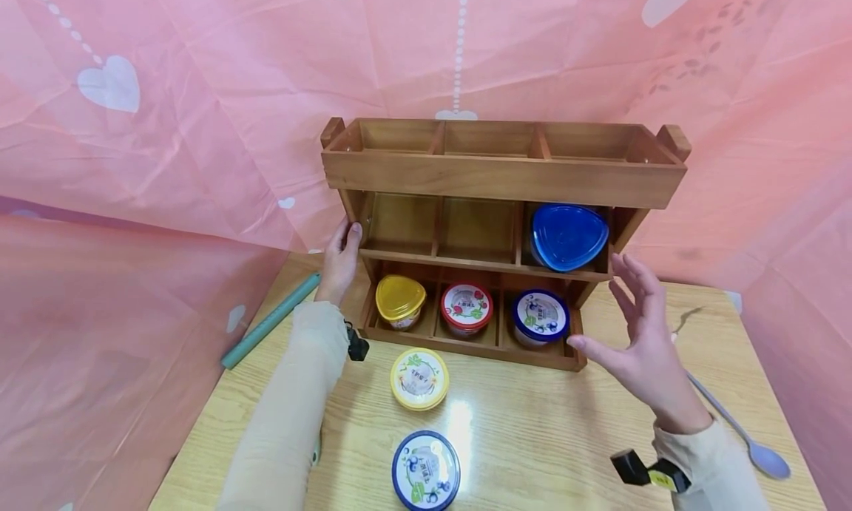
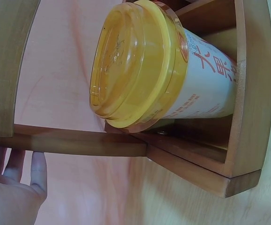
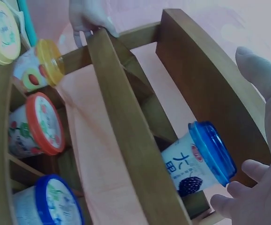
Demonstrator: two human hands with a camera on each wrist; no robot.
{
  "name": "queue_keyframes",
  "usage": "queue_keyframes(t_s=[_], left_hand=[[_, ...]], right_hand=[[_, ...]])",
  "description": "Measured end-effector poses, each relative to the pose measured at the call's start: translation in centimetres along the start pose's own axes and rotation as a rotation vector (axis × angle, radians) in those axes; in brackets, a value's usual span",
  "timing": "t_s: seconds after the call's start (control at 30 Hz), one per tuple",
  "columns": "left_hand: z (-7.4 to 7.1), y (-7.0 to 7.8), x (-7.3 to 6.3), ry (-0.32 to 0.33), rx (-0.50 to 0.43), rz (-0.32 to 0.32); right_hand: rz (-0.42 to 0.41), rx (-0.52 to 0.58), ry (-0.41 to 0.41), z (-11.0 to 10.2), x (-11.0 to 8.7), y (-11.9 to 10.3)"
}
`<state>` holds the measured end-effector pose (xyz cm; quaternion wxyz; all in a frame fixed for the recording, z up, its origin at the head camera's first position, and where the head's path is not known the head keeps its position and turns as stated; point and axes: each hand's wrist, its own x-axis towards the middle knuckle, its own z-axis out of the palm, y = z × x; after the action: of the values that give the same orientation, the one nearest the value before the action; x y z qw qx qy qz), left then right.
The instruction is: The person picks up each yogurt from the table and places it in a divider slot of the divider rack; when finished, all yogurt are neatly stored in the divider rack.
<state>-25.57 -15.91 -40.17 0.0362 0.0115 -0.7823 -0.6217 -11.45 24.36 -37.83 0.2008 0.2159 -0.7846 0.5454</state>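
Note:
A three-tier wooden shelf (image 1: 506,180) stands against the pink cloth. At its left end, my left hand (image 1: 339,263) grips the side frame, thumb in front; part of the fingers is hidden behind the wood in the left wrist view. My right hand (image 1: 642,348) is beside the right end, thumb and fingers spread, holding nothing. A cup with a blue lid (image 1: 569,237) sits in the middle tier's right compartment. Along the bottom tier are a cup with a yellow lid (image 2: 130,65), a red-lidded tub (image 1: 466,308) and a blue-lidded tub (image 1: 541,316).
In front of the shelf, a yellow-lidded tub (image 1: 419,378) and another blue-lidded tub (image 1: 426,470) rest on the wooden table (image 1: 519,430). A teal rod (image 1: 269,322) lies at the left, a grey-blue spoon (image 1: 765,458) at the right. Pink cloth (image 1: 220,171) hangs behind and beside the table.

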Motion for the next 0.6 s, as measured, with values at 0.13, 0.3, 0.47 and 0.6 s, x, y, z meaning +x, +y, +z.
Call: queue_keyframes(t_s=[0.13,0.3,0.47,0.6], left_hand=[[0.0,0.0,0.1,-0.005,0.0,-0.009],[0.0,0.0,0.2,-0.002,0.0,-0.021],[0.0,0.0,0.1,0.007,-0.006,-0.017],[0.1,0.0,0.1,0.009,-0.013,-0.01]], right_hand=[[-0.02,-0.017,-0.042,0.2,-1.6,0.0],[-0.02,-0.048,-0.108,0.5,-3.3,0.1],[0.057,-0.083,-0.234,2.4,-5.2,0.2],[0.088,-0.075,-0.38,5.0,-7.4,0.9]])
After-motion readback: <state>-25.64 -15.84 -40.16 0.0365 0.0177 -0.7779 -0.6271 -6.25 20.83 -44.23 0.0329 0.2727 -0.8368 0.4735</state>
